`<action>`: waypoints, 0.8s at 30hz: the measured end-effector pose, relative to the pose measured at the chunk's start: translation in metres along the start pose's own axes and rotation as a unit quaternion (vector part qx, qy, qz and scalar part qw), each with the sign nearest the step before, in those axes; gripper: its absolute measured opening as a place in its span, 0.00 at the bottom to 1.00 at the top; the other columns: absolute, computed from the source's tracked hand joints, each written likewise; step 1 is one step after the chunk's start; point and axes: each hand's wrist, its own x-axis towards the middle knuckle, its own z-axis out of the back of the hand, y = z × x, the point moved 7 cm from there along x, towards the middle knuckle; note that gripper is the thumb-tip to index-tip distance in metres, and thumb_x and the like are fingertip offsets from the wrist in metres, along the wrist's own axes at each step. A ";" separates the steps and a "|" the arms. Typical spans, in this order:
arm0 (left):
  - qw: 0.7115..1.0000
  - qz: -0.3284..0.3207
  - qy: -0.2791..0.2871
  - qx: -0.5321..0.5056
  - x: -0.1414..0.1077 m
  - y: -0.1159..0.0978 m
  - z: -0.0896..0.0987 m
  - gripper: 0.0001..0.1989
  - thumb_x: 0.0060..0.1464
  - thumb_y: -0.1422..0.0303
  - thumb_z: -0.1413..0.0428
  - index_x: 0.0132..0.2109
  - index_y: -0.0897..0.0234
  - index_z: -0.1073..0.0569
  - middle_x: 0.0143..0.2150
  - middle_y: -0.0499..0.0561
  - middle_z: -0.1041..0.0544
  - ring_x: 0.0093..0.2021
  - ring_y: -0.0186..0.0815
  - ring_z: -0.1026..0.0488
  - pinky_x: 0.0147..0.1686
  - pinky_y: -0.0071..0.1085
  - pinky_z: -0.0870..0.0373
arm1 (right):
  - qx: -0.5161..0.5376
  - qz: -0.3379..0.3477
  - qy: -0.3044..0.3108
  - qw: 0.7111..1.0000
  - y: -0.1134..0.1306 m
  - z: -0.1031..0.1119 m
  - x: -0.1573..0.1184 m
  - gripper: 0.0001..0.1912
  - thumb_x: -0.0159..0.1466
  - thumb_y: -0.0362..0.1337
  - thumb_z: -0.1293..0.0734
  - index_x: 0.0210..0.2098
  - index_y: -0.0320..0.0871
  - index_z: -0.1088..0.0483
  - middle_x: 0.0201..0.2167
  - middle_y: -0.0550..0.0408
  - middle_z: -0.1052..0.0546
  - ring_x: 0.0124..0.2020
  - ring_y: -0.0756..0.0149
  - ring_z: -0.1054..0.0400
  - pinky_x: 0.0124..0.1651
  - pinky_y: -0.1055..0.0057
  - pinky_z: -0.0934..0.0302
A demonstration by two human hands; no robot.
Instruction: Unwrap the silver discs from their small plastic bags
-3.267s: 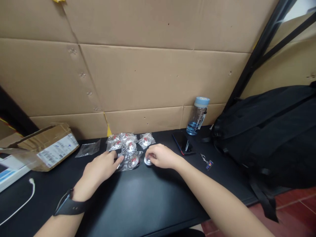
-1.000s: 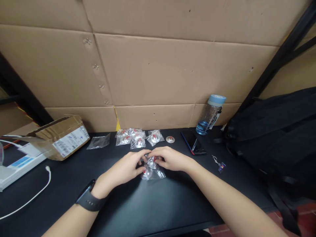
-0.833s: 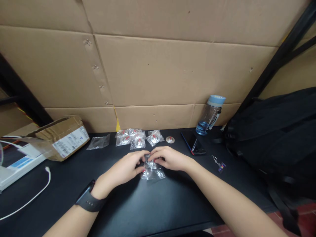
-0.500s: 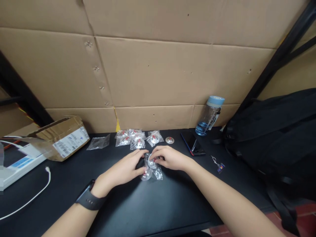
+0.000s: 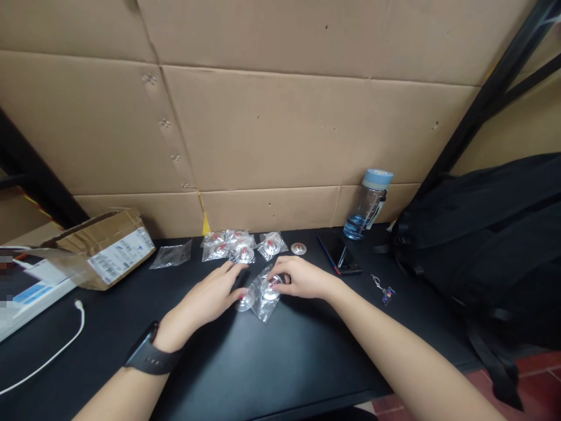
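Observation:
My left hand (image 5: 214,295) hovers low over the table with thumb and fingers apart, the thumb tip at the red middle of an unbagged clear round disc (image 5: 248,302). Opposite it, my right hand (image 5: 302,277) has thumb and fingers closed on a similar silvery disc with a red middle, inside a clear plastic bag (image 5: 265,310). The fingers cover part of this bagged disc (image 5: 270,290). Behind the hands, several bagged discs (image 5: 243,252) lie grouped, with another bagged disc (image 5: 271,245) beside them. One bare disc (image 5: 298,248) is at the right end of the row.
Left of the discs lie an empty clear bag (image 5: 170,255) and an open cardboard box (image 5: 120,248). A white cable (image 5: 65,345) runs along the left. To the right are a phone (image 5: 339,253), a bottle (image 5: 366,204), a keychain (image 5: 386,293) and a black backpack (image 5: 486,245).
My left hand has moved left, and the bare disc now sits farther from the bagged one. The bag under my right hand has turned and spread toward the table's front. The view has shifted slightly.

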 end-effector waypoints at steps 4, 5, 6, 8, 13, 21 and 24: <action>0.993 0.086 -0.008 0.080 -0.002 0.008 0.011 0.20 0.63 0.68 0.46 0.61 0.58 0.31 0.58 0.61 0.27 0.53 0.52 0.25 0.48 0.42 0.28 | 0.001 -0.004 0.013 1.000 -0.002 0.000 -0.001 0.13 0.60 0.35 0.24 0.45 0.44 0.21 0.38 0.55 0.25 0.31 0.70 0.33 0.38 0.72 0.37; 0.992 0.091 -0.013 0.083 -0.002 0.007 0.014 0.18 0.63 0.69 0.47 0.59 0.58 0.30 0.57 0.60 0.26 0.52 0.51 0.25 0.47 0.41 0.28 | 0.002 -0.005 0.016 1.000 -0.003 -0.001 -0.001 0.14 0.60 0.35 0.24 0.45 0.44 0.21 0.39 0.55 0.26 0.31 0.70 0.34 0.38 0.72 0.38; 0.994 0.083 -0.016 0.074 -0.002 0.005 0.016 0.17 0.63 0.70 0.47 0.57 0.57 0.29 0.56 0.59 0.25 0.51 0.50 0.24 0.47 0.40 0.28 | 0.003 -0.006 0.018 1.000 -0.004 -0.001 -0.001 0.15 0.59 0.35 0.23 0.46 0.44 0.21 0.40 0.55 0.26 0.31 0.70 0.34 0.38 0.72 0.37; 0.999 0.030 -0.009 0.025 -0.001 -0.004 0.017 0.13 0.64 0.68 0.48 0.54 0.57 0.27 0.53 0.56 0.24 0.49 0.46 0.24 0.49 0.38 0.30 | 0.008 -0.007 0.019 1.000 -0.004 -0.001 -0.001 0.17 0.58 0.35 0.22 0.46 0.44 0.21 0.42 0.54 0.26 0.31 0.70 0.34 0.38 0.72 0.37; 0.993 -0.082 0.059 -0.067 -0.002 -0.025 0.007 0.11 0.60 0.62 0.40 0.49 0.57 0.25 0.48 0.52 0.25 0.47 0.44 0.27 0.47 0.35 0.31 | 0.015 0.015 0.020 1.000 0.001 0.000 0.000 0.17 0.56 0.32 0.22 0.44 0.43 0.22 0.42 0.53 0.24 0.33 0.68 0.32 0.40 0.71 0.37; 0.996 -0.042 0.070 -0.049 -0.001 -0.013 0.001 0.08 0.54 0.68 0.38 0.43 0.58 0.26 0.41 0.50 0.26 0.41 0.41 0.27 0.41 0.32 0.33 | 0.019 0.006 0.032 0.999 -0.002 -0.001 -0.001 0.18 0.57 0.33 0.23 0.48 0.43 0.22 0.41 0.53 0.21 0.32 0.69 0.32 0.39 0.72 0.37; 0.997 0.005 0.075 -0.032 -0.002 -0.001 0.002 0.10 0.54 0.68 0.39 0.44 0.58 0.26 0.39 0.49 0.25 0.40 0.42 0.26 0.37 0.32 0.34 | 0.016 0.006 0.035 0.999 -0.003 -0.001 -0.001 0.18 0.58 0.34 0.22 0.48 0.42 0.22 0.41 0.54 0.21 0.31 0.69 0.32 0.38 0.73 0.38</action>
